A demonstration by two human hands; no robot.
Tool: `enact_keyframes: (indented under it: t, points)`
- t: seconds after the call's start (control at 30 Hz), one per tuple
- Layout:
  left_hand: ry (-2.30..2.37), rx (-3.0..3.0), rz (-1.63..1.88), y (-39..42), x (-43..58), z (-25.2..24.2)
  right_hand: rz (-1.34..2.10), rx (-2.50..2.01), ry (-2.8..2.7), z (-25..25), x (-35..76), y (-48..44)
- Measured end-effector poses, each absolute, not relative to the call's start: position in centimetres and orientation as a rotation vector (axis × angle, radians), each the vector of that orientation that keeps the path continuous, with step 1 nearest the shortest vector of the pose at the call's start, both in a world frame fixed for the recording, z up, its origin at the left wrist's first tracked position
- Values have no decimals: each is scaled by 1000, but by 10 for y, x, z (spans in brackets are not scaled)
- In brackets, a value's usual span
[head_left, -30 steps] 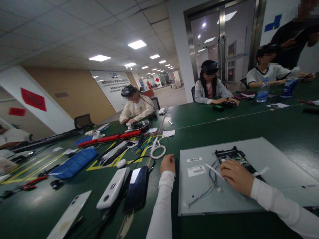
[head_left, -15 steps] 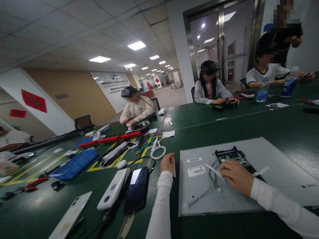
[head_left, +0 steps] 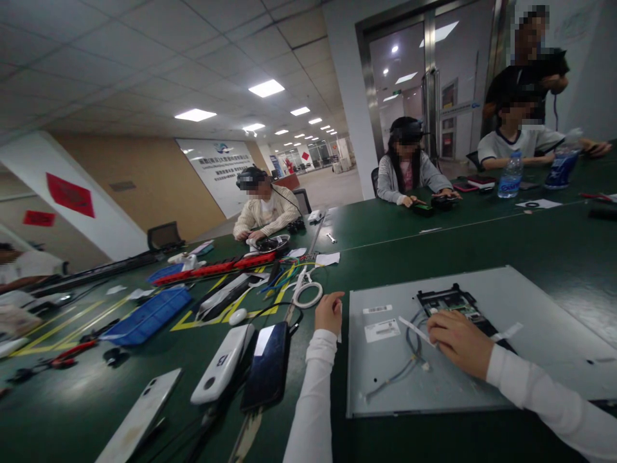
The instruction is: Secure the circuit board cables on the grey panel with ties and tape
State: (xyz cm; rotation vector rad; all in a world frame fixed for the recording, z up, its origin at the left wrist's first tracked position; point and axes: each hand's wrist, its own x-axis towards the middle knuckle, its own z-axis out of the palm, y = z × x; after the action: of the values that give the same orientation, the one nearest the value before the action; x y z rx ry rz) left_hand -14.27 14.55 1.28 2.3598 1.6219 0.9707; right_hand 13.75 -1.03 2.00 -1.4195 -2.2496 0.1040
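Observation:
A flat grey metal panel (head_left: 463,386) with a circuit board in a black frame (head_left: 446,298) lies on the green table. My right hand (head_left: 460,344) rests over the board's near side, its bent fingertips closed on the end of a white tape strip (head_left: 414,330). This strip crosses a thin grey cable (head_left: 400,371) that lies loose on the panel, its connector by my fingers. Left of the panel's edge, my left hand (head_left: 328,313) is held with curled fingers and the index finger pointing right. A white sliver shows beneath it; what it is stays unclear.
To the left lie a dark phone (head_left: 265,366), a white power bank (head_left: 224,363), a white phone (head_left: 139,415) and a blue tray (head_left: 147,315). A white ring of cable (head_left: 308,294) is just beyond my left hand. Several people sit across the table.
My left hand has shifted slightly up and right, and its index finger now stretches out further. My right hand stays in place at the tape strip.

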Motion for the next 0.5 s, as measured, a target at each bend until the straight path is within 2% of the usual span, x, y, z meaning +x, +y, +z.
enact_keyframes:
  t: [0.5]
  points:
    - [1634, 2364, 879, 139, -136, 23, 98, -1415, -2260, 20, 138, -11]
